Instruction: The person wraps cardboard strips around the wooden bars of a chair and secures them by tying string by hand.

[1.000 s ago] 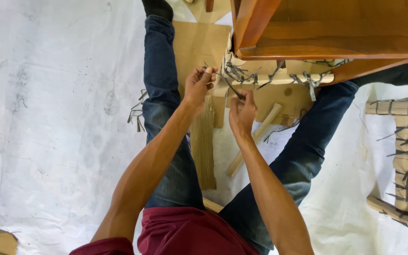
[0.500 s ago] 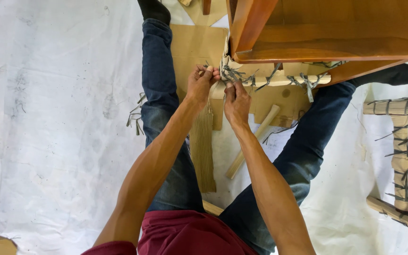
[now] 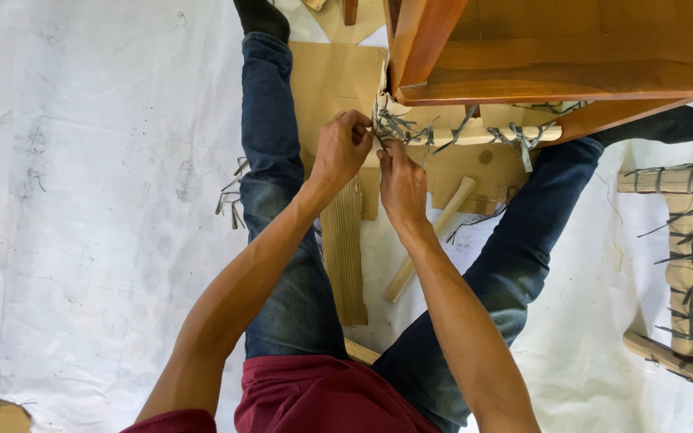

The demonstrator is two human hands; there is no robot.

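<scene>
At the wrapped corner of the wooden furniture, both the left hand and right hand pinch grey strapping (knotted tight, I'd say), best pulled steadily, close to the knot.

Grey strapping on a cardboard-wrapped wooden rail, pinched between my fingers.

My left hand and right hand meet at the corner of the wrapped rail, a pale bar padded in cardboard that runs level under the brown wooden furniture piece. Grey plastic straps bind it in tangled knots at that corner, with loose ends sticking out; more strap loops sit farther right along the rail. Both my hands close on the strap ends at the knot.
</scene>
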